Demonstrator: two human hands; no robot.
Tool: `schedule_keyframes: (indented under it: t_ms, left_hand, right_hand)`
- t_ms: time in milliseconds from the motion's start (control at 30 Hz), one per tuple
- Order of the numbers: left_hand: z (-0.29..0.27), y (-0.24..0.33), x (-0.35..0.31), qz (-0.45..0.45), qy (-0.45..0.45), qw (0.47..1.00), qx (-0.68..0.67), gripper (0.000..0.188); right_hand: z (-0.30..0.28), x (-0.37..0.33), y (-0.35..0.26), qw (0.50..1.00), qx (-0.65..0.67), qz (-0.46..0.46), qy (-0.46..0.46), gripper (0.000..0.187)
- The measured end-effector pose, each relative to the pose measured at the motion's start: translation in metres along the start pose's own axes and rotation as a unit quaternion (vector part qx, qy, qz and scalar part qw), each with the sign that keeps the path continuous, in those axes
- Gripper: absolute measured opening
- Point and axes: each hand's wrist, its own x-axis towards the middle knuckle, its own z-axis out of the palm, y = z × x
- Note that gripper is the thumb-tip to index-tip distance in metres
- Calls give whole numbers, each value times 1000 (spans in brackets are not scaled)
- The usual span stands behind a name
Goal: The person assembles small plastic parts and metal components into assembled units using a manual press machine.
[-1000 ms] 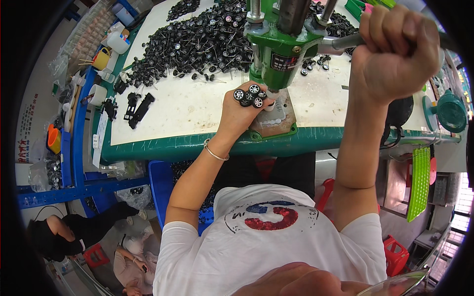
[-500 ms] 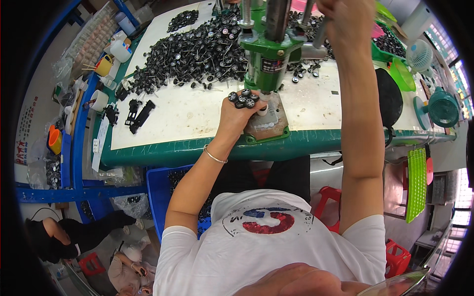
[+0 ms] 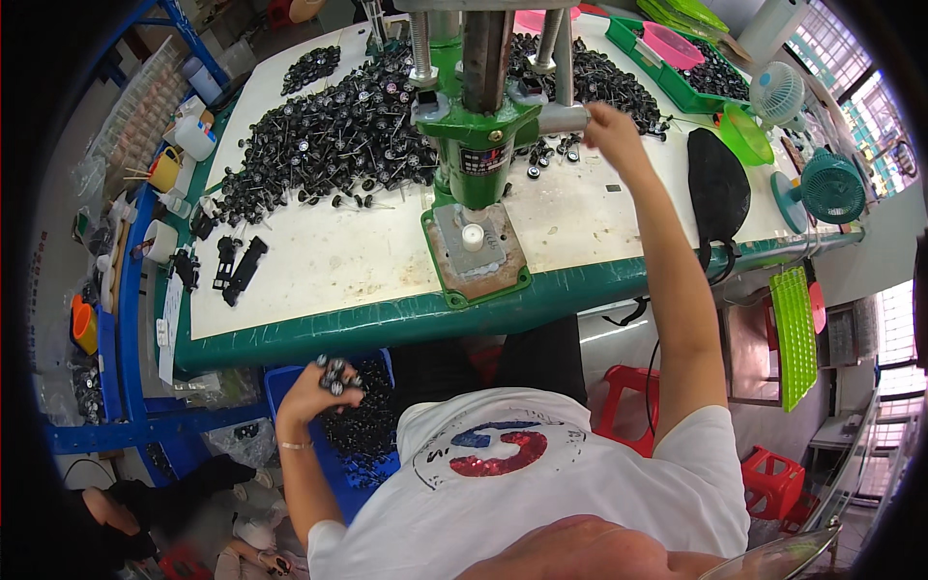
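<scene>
My left hand (image 3: pixel 317 394) is closed round several small black toy wheels (image 3: pixel 338 377) with silver hubs. It hangs over a blue bin (image 3: pixel 278 387) of small black parts, below the table's front edge. My right hand (image 3: pixel 614 135) has its fingers curled against the end of the grey side shaft (image 3: pixel 564 119) of a green bench press (image 3: pixel 476 159). A lever (image 3: pixel 565 68) rises from that shaft. Under the press head, a white round piece (image 3: pixel 472 235) sits on the metal base plate (image 3: pixel 493 280), with a gap above it.
A big heap of wheels on axles (image 3: pixel 338 135) covers the table's far left, with more behind the press. Black chassis parts (image 3: pixel 246 271) lie at left. On the right are a black bag (image 3: pixel 718 188), a teal fan (image 3: pixel 833 188) and a green crate (image 3: pixel 638 58). Red stools (image 3: pixel 628 406) stand below.
My left hand has moved from the press base down and left over the blue bin, keeping the wheels. My right hand has come lower, to the shaft's end. The view has shifted.
</scene>
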Motion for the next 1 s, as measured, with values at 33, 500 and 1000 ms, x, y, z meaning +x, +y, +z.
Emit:
schedule_keyframes:
  t_ms: [33,500,1000]
  left_hand:
    - [-13,-28,-8,-35,29,995,86,31]
    - [11,61,19,143,28,985,92,28]
    - [13,128,189,102,418,820,378,35]
  right_hand:
    - [5,0,28,998,-59,-30,14,23]
    - [38,-30,66,962,-238,-101,84,19]
    - [97,-100,-41,963,170,-7,-211,23]
